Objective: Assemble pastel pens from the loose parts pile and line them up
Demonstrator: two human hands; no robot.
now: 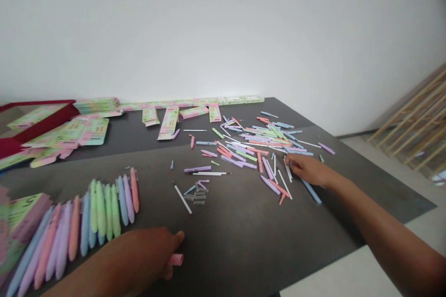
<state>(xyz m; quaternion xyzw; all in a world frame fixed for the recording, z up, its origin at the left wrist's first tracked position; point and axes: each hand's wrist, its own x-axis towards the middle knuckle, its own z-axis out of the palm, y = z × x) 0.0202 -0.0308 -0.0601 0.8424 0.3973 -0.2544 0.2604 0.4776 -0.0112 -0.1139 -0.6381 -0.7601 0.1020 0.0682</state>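
My left hand (149,255) is closed around a pink pen barrel (176,260), one end of which pokes out past the fingers. At the right of the pile of loose pen parts (258,141), my right hand (306,168) has its fingers bent together, pointing down at the table. What sits between those fingertips is hidden. A blue barrel (311,191) lies just under that hand, and a white refill (288,169) is close to its fingertips. Left of my left hand, assembled pens (104,209) in green, blue, purple and pink lie in a row.
Small clear caps (199,196) and a white refill (181,197) lie mid-table. Printed cartons (169,123) line the back by the wall, with flattened ones (69,134) near a red box (35,130) at left. A carton (28,222) stands at front left. Wooden slats (411,120) lean at right.
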